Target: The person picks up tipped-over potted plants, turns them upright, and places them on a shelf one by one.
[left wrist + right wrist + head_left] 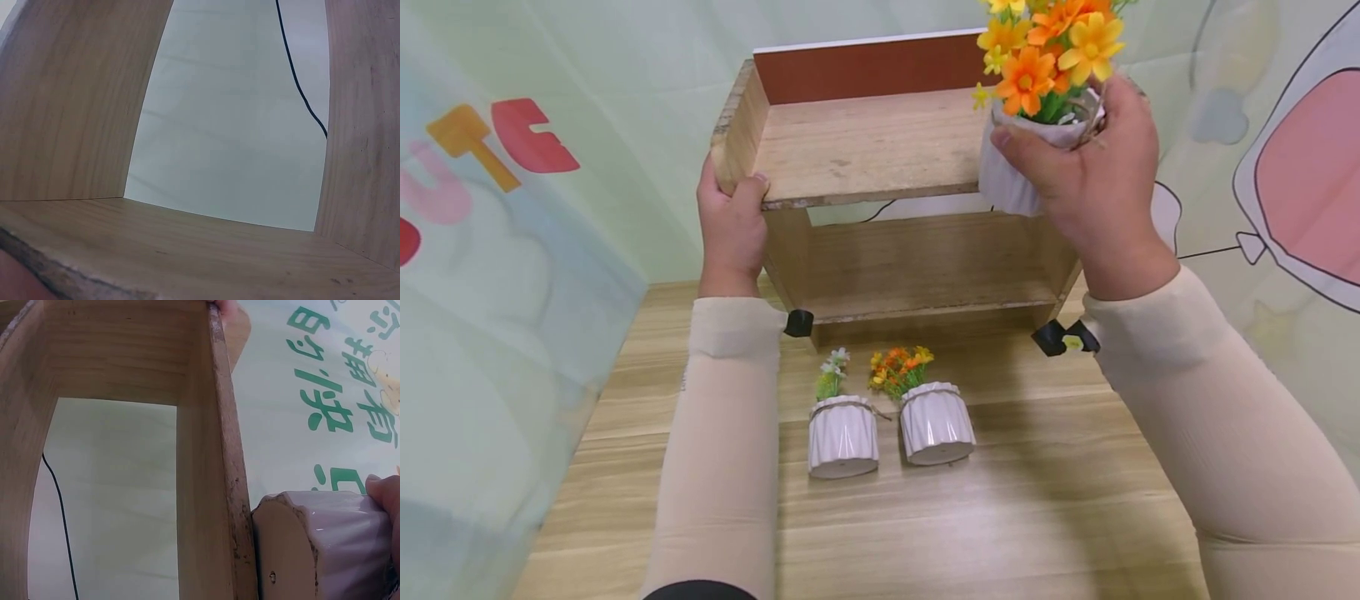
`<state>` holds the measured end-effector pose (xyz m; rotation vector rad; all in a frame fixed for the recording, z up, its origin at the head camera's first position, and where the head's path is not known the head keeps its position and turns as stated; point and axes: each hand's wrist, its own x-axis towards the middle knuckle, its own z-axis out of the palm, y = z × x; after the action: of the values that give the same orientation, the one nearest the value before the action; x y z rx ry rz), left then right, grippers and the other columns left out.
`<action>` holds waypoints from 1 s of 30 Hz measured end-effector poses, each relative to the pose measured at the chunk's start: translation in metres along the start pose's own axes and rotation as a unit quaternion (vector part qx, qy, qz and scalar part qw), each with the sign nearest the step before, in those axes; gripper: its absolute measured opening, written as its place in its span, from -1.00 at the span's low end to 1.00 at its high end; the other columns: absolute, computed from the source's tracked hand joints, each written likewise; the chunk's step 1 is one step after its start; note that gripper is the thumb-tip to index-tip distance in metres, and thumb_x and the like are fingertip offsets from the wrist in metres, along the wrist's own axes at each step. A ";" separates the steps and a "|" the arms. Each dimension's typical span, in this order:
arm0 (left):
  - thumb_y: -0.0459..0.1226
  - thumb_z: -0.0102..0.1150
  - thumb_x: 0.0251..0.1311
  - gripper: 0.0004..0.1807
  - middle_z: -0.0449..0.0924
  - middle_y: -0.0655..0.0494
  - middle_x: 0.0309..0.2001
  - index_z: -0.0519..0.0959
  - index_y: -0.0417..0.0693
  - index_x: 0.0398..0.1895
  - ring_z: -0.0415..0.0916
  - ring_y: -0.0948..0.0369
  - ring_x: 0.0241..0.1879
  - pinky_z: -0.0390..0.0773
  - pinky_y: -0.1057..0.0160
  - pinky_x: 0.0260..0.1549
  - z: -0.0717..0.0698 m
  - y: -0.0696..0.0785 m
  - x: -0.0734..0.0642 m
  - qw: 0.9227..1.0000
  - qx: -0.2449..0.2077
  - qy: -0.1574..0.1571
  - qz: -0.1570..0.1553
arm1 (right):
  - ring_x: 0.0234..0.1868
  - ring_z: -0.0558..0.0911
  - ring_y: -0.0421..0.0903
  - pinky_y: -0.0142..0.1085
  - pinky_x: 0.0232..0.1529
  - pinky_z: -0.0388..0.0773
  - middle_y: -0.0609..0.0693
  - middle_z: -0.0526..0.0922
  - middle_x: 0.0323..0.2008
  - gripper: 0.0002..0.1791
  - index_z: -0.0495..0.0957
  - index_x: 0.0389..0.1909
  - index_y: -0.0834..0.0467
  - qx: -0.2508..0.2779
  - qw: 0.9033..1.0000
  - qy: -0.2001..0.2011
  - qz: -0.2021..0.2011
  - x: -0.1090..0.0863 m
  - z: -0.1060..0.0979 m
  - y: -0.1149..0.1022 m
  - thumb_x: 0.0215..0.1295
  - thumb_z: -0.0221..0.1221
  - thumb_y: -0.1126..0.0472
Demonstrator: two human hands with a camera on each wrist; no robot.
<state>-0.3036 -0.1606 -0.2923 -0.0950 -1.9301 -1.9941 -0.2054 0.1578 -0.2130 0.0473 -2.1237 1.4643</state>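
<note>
My right hand (pixel 1101 183) grips a white fluted flowerpot (pixel 1009 171) by its rim, thumb on the near side. Orange and yellow artificial flowers (pixel 1052 58) rise from it, and twine circles the rim. In the head view it overlaps the right front of a wooden shelf unit (pixel 865 158). The right wrist view has the pot's flat base (pixel 287 550) right at the top board's front edge (pixel 234 487). With my left hand (pixel 733 225) I hold the unit's left side at the top board, thumb on the front corner.
Two more white pots lie tipped on the wood-grain surface (pixel 880 525), one with white flowers (pixel 842 437), one with orange flowers (pixel 936 425). A reddish-brown panel (pixel 865 71) backs the top board. A dark cord (pixel 297 81) hangs behind the unit. Printed curtains (pixel 1217 50) surround it.
</note>
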 end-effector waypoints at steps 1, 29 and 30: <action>-0.27 -0.01 0.37 -0.31 0.32 0.10 0.50 0.31 0.20 0.59 0.28 0.18 0.43 0.27 0.26 0.42 0.000 0.000 0.000 1.000 -0.002 0.000 0.000 | 0.37 0.44 -0.18 -0.40 0.43 0.32 -0.01 0.45 0.42 -0.19 0.38 0.47 0.15 -0.001 1.000 0.000 0.000 0.000 0.000 0.000 0.21 0.49 0.16; -0.24 0.01 0.40 -0.33 0.31 0.13 0.52 0.30 0.22 0.59 0.27 0.20 0.45 0.25 0.26 0.45 0.002 0.000 -0.002 1.000 0.002 0.001 -0.010 | 0.38 0.49 -0.17 -0.37 0.46 0.33 -0.03 0.52 0.42 -0.19 0.38 0.47 0.15 0.040 0.999 -0.010 0.015 0.010 -0.003 0.004 0.20 0.48 0.24; -0.24 0.01 0.40 -0.33 0.31 0.13 0.52 0.30 0.22 0.59 0.27 0.20 0.44 0.25 0.27 0.44 0.002 0.000 -0.002 1.000 0.002 0.002 -0.010 | 0.38 0.49 -0.17 -0.37 0.45 0.34 -0.03 0.52 0.42 -0.19 0.39 0.47 0.15 0.039 0.999 -0.010 0.014 0.010 -0.003 0.005 0.20 0.48 0.24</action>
<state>-0.3018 -0.1583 -0.2925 -0.0730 -1.9390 -2.0022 -0.2140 0.1654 -0.2115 0.0609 -2.0906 1.5678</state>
